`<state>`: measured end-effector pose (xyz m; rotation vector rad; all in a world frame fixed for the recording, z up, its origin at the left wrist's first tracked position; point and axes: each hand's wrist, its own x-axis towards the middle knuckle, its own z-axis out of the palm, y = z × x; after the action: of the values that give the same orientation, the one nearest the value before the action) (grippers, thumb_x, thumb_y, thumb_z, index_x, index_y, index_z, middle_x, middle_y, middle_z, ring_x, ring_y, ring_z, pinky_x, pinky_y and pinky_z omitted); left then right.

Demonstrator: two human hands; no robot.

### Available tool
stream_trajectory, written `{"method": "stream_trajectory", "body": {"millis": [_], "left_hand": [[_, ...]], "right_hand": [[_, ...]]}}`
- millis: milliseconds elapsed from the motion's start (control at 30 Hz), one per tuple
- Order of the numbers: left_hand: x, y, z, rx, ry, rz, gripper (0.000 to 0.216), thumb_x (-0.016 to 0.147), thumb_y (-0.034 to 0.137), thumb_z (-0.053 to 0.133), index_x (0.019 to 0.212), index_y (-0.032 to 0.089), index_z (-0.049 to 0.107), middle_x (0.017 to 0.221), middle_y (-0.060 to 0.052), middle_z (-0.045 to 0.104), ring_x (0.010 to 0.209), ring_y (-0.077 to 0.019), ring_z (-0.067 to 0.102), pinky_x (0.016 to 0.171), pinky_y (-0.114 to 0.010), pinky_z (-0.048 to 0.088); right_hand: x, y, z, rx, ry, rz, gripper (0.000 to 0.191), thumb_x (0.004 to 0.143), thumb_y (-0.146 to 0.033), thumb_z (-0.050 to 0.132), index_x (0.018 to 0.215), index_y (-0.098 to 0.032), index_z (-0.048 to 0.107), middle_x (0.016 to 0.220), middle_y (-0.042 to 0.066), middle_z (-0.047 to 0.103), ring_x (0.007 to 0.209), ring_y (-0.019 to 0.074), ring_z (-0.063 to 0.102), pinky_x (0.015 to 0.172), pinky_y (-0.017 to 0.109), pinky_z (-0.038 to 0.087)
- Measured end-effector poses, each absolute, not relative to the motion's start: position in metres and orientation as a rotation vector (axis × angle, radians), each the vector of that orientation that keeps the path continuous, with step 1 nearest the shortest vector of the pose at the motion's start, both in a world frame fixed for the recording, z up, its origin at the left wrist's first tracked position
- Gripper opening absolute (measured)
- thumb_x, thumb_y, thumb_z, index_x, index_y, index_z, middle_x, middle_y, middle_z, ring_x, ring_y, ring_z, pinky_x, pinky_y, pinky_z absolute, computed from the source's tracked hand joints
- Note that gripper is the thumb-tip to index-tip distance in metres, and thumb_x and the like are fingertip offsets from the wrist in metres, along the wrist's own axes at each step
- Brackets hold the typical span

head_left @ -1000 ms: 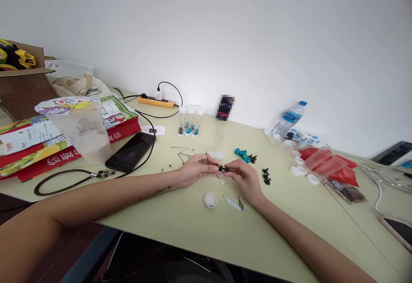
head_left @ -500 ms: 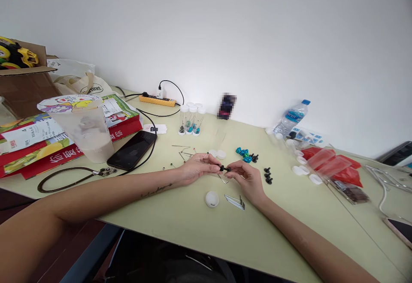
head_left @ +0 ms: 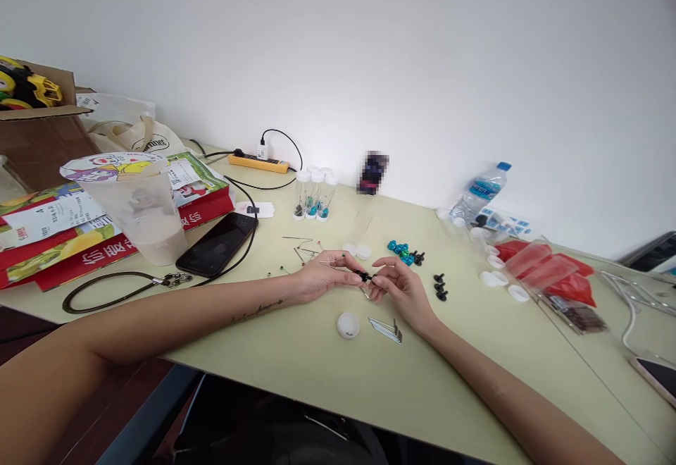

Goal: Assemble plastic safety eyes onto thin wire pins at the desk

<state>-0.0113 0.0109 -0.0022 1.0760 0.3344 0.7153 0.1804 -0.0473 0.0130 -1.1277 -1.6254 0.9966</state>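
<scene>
My left hand (head_left: 327, 275) pinches a small black knob-like part (head_left: 364, 277) between thumb and fingers. A thin metal rod also shows along these fingers. From the other side, the thumb and fingertips of my right hand (head_left: 404, 290) close on the same black part. A bent metal wire shows just below it, partly hidden. In front of the hands stand a small white cap (head_left: 348, 325) and a bundle of L-shaped metal rods (head_left: 386, 330). Beyond my right hand lie blue-green pieces (head_left: 401, 252) and several black mushroom-shaped pieces (head_left: 440, 287).
Clear tubes with white lids (head_left: 315, 196) stand at the back. A drink cup (head_left: 142, 211), a black phone (head_left: 216, 245) and red boxes (head_left: 205, 211) crowd the left. A water bottle (head_left: 483, 191), red plastic (head_left: 570, 285) and loose white caps (head_left: 518, 292) are on the right.
My right hand has shifted slightly left, and its fingers have moved closer around the black part. My left hand has barely moved.
</scene>
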Motion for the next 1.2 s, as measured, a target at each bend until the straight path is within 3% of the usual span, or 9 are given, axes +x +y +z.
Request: {"method": "stream_trajectory", "body": {"millis": [300, 567, 1200], "left_hand": [[-0.0107, 0.0094, -0.0015, 1.118, 0.365, 0.718, 0.026, 0.062, 0.019, 0.075, 0.083, 0.011, 0.061, 0.088, -0.007, 0.065, 0.081, -0.0188, 0.065, 0.092, -0.042, 0.041], [-0.0090, 0.0128, -0.0069, 0.965, 0.401, 0.786, 0.026, 0.063, 0.018, 0.075, 0.083, 0.011, 0.059, 0.081, -0.004, 0.064, 0.083, -0.0176, 0.064, 0.095, -0.039, 0.040], [-0.0092, 0.0104, -0.0031, 1.143, 0.416, 0.776, 0.024, 0.061, 0.020, 0.075, 0.078, 0.013, 0.060, 0.086, -0.004, 0.062, 0.084, -0.0160, 0.060, 0.088, -0.037, 0.041]], "right_hand": [[0.1795, -0.0472, 0.0133, -1.179, -1.594, 1.103, 0.023, 0.086, -0.042, 0.048, 0.090, -0.021, 0.041, 0.061, -0.001, 0.061, 0.046, 0.0122, 0.058, 0.043, 0.024, 0.048], [0.1790, -0.0441, 0.0125, -1.160, -1.654, 1.067, 0.028, 0.081, -0.039, 0.055, 0.099, -0.018, 0.048, 0.070, 0.001, 0.060, 0.062, 0.0138, 0.061, 0.058, 0.030, 0.052], [0.1827, -0.0424, 0.0107, -1.216, -1.732, 1.040, 0.027, 0.089, -0.041, 0.042, 0.093, -0.017, 0.055, 0.066, 0.001, 0.059, 0.059, 0.0124, 0.055, 0.055, 0.026, 0.044]]}}
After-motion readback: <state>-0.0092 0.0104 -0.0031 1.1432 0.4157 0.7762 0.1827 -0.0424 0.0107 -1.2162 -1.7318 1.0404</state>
